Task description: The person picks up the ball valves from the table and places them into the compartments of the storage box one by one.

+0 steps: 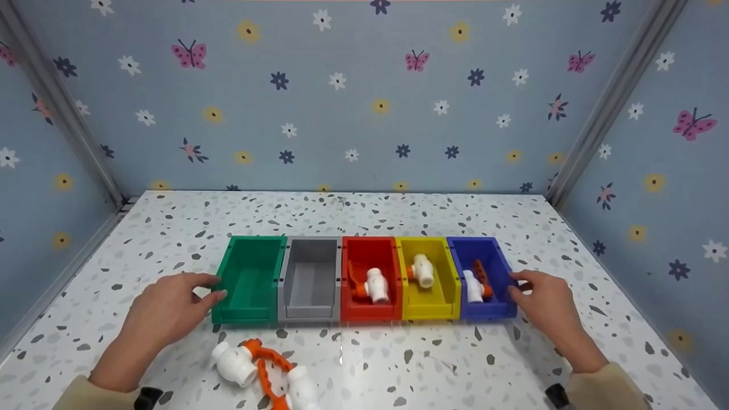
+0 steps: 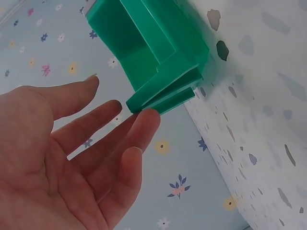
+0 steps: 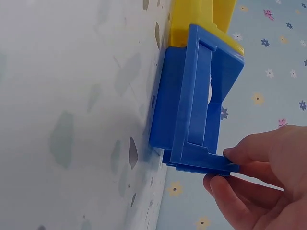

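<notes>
Five joined bins stand in a row: green bin [image 1: 250, 314], grey bin [image 1: 312, 313], red bin [image 1: 371, 314], yellow bin [image 1: 431, 312] and blue bin [image 1: 488, 311]. My left hand [image 1: 171, 304] is at the green bin's outer side; its fingers touch the edge and the thumb stands apart from it in the left wrist view. At the other end, my right hand [image 1: 549, 302] pinches the blue bin's side rim between thumb and fingers. White ball valves with orange handles lie in the red [image 1: 377, 286], yellow [image 1: 423, 270] and blue bins; the green and grey bins hold nothing visible.
Two more white ball valves with orange handles lie on the speckled table [image 1: 433, 364] in front of the bins: one ball valve [image 1: 234, 364] near the left forearm, another ball valve [image 1: 302, 390] cut by the frame's bottom. Patterned walls [image 1: 353, 102] enclose the back and sides.
</notes>
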`<state>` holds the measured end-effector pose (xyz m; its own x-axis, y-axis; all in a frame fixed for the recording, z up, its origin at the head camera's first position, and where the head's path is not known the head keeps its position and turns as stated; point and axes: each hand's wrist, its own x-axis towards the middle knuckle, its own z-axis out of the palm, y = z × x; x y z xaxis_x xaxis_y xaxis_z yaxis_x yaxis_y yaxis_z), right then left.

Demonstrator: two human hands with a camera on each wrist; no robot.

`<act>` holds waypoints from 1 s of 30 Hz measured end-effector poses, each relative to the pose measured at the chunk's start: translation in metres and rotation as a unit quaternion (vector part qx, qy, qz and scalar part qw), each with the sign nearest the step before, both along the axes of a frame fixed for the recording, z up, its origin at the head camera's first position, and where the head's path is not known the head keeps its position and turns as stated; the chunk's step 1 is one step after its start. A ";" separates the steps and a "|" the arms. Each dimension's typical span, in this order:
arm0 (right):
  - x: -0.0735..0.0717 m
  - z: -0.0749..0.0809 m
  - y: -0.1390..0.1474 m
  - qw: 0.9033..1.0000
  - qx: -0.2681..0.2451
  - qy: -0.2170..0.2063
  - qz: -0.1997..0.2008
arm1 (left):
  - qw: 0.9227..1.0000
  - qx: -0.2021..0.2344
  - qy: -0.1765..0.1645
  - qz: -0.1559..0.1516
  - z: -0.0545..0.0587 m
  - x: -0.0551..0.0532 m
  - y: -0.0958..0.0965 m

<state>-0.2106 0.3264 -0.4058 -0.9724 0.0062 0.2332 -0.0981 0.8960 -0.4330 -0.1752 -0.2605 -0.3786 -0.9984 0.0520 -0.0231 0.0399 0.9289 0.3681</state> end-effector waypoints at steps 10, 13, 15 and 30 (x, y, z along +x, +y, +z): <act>-0.004 0.005 0.003 1.000 0.000 -0.029 0.004 | 1.000 -0.010 0.008 0.004 0.005 0.005 0.005; -0.006 0.008 0.004 0.999 0.003 -0.041 0.008 | 1.000 -0.012 0.007 0.007 0.007 0.007 0.009; -0.007 0.009 0.004 0.999 0.006 -0.046 0.006 | 1.000 -0.013 0.008 0.007 0.008 0.009 0.011; -0.014 0.014 0.002 0.998 0.013 -0.067 -0.006 | 0.999 -0.006 -0.004 -0.052 0.010 0.031 0.048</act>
<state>-0.2244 0.3282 -0.3914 -0.9948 0.0138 0.1006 -0.0298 0.9075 -0.4189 -0.1444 -0.2120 -0.3685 -0.9875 0.1545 -0.0325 0.1328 0.9245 0.3572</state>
